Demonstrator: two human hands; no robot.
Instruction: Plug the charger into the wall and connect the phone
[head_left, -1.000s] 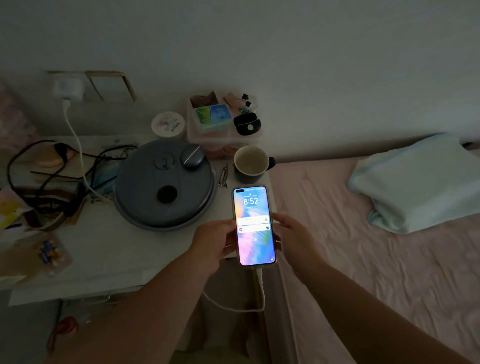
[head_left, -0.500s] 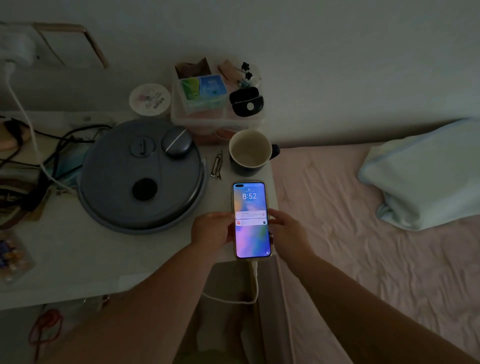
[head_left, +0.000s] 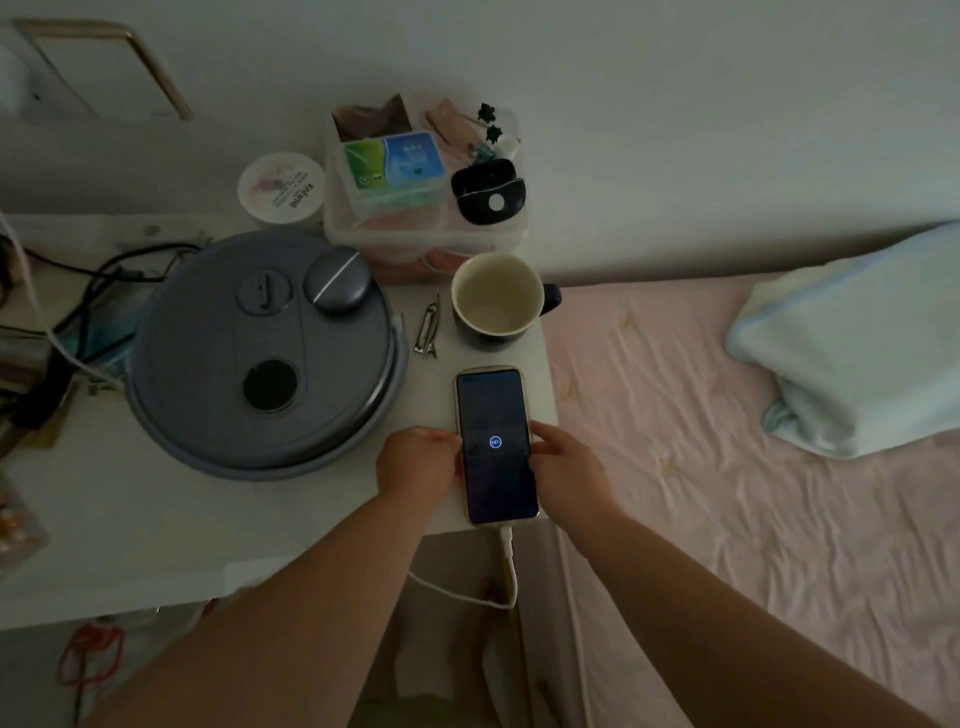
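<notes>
A grey round lid (head_left: 260, 358) is seen on the surface (head_left: 156, 519); at its 3 o'clock, a clip (head_left: 428, 332) and mug (head_left: 496, 301).

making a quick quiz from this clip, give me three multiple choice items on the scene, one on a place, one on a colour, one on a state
1. Where does the mug stand?
A. on the table beyond the phone
B. on the bed
C. on the round grey lid

2. What colour is the cable at the phone's near end?
A. black
B. white
C. red

3. What does the phone's screen show?
A. bright wallpaper with a clock
B. a photo
C. dark, with a small ring-shaped icon

Answers:
1. A, the mug sits on the white table just past the phone's far end.
2. B, a white plug and cord leave the phone's bottom edge.
3. C, only a small circle glows mid-screen, while the left hand and right hand hold the phone's sides.
</notes>
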